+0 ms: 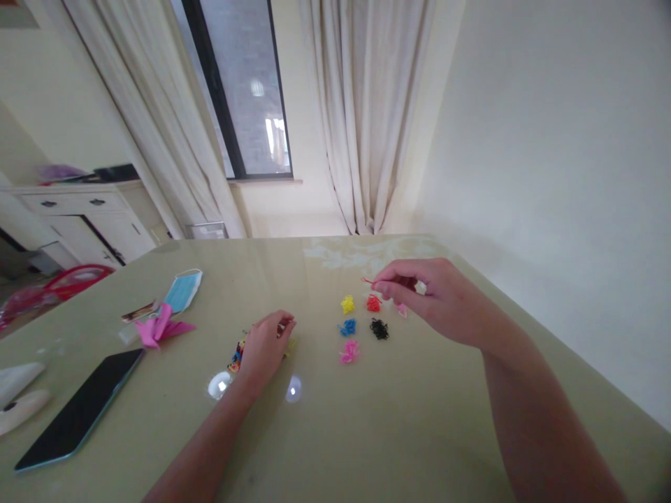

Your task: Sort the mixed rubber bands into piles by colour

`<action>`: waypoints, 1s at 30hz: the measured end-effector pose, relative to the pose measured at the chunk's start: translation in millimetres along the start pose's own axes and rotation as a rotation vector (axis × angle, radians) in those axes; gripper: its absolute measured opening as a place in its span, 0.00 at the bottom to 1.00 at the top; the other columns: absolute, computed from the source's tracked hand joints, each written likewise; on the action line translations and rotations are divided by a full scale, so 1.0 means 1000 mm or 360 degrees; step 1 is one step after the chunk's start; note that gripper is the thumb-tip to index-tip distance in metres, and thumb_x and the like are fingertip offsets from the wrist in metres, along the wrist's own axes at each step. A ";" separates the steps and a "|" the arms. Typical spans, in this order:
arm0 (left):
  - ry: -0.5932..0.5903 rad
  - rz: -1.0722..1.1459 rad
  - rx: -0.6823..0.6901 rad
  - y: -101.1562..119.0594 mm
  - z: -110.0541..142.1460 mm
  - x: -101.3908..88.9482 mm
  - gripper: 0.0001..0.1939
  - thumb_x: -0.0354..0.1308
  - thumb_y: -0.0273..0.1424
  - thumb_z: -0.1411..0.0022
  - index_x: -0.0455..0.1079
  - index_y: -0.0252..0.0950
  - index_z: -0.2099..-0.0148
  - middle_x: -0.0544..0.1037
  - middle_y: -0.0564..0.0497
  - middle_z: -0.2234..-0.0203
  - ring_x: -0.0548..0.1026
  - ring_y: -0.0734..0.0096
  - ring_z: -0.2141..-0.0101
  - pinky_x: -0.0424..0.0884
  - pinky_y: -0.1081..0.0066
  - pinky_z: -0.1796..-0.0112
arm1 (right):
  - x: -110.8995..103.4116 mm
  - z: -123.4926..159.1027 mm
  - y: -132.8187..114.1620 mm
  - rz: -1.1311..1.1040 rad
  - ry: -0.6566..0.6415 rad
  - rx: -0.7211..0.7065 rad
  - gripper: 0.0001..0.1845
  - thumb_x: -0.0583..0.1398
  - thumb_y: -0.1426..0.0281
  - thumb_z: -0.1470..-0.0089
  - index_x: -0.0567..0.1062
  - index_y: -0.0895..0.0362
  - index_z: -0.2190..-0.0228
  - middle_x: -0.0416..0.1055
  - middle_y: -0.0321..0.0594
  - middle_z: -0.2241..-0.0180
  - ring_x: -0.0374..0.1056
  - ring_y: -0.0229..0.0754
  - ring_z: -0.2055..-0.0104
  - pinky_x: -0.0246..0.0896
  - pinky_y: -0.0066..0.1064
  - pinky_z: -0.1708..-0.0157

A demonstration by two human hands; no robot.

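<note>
My right hand (427,297) pinches a small red rubber band (368,281) between thumb and fingertips, raised above the table. Below it lie separate little heaps: red bands (373,302), yellow bands (347,304), blue bands (347,327), black bands (379,329) and pink bands (349,352). A paler pink heap (401,310) is partly covered by that hand. On the left, my left hand (267,346) rests over a mixed-colour pile of bands (235,358), its fingers curled in and closed. Whatever its fingertips may hold is too small to make out.
A black tablet (81,409) lies at the left, near a pink folded-paper figure (160,327) and a blue face mask (184,290). White objects (21,391) sit at the left edge. The table (367,433) meets a wall on the right.
</note>
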State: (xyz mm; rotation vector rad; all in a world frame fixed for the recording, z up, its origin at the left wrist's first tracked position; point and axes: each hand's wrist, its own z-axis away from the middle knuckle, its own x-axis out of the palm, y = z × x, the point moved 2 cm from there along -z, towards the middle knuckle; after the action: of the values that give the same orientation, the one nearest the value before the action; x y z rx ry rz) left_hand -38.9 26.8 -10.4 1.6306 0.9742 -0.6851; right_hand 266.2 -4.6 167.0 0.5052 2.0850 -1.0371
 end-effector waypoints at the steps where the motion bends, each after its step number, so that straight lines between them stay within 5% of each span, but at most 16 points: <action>1: 0.0012 0.0027 0.0002 -0.001 0.000 0.000 0.10 0.55 0.36 0.32 0.77 0.41 0.57 0.84 0.48 0.64 0.81 0.61 0.63 0.71 0.66 0.57 | 0.000 -0.001 0.000 0.0012 -0.0003 0.0002 0.15 0.59 0.60 0.33 0.82 0.53 0.65 0.76 0.34 0.74 0.68 0.37 0.74 0.57 0.29 0.71; 7: 0.0032 0.0124 0.0008 -0.003 -0.002 0.002 0.11 0.55 0.33 0.33 0.79 0.41 0.57 0.85 0.47 0.60 0.82 0.59 0.58 0.73 0.64 0.54 | 0.020 -0.017 0.030 0.0239 -0.0107 0.0069 0.15 0.57 0.64 0.33 0.82 0.55 0.66 0.78 0.38 0.71 0.71 0.39 0.69 0.58 0.29 0.65; 11: -0.0028 0.0239 -0.0085 0.000 -0.002 0.000 0.10 0.56 0.36 0.35 0.79 0.43 0.59 0.85 0.50 0.65 0.83 0.62 0.63 0.74 0.67 0.59 | 0.054 -0.030 0.078 0.0835 -0.0385 0.0461 0.14 0.56 0.68 0.33 0.82 0.55 0.63 0.81 0.46 0.60 0.74 0.45 0.59 0.58 0.30 0.64; 17: 0.0007 0.0520 -0.0035 0.006 -0.001 0.001 0.12 0.60 0.42 0.39 0.79 0.40 0.63 0.84 0.50 0.67 0.81 0.64 0.69 0.75 0.66 0.62 | 0.089 -0.030 0.118 0.0990 -0.0529 0.0682 0.14 0.56 0.75 0.36 0.83 0.58 0.63 0.81 0.54 0.59 0.77 0.49 0.58 0.63 0.32 0.63; 25: -0.0110 0.1140 -0.0071 0.015 0.001 0.006 0.17 0.65 0.45 0.42 0.79 0.36 0.61 0.85 0.47 0.66 0.82 0.63 0.64 0.77 0.66 0.59 | 0.090 -0.031 0.116 0.0980 -0.0517 0.0725 0.14 0.57 0.74 0.35 0.83 0.63 0.59 0.80 0.63 0.57 0.78 0.56 0.55 0.67 0.39 0.59; 30: -0.0119 0.1263 -0.0090 0.021 0.002 0.004 0.19 0.67 0.47 0.44 0.79 0.36 0.61 0.85 0.46 0.65 0.82 0.63 0.62 0.78 0.65 0.57 | 0.095 -0.035 0.072 0.0670 -0.0484 0.0340 0.14 0.57 0.66 0.31 0.84 0.54 0.57 0.81 0.46 0.56 0.76 0.45 0.53 0.63 0.30 0.56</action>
State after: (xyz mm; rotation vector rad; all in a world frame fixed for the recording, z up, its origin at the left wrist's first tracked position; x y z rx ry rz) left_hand -18.8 23.4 -4.3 1.7427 0.2300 -0.1662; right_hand 234.2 68.4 71.7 0.7996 1.5247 -1.0141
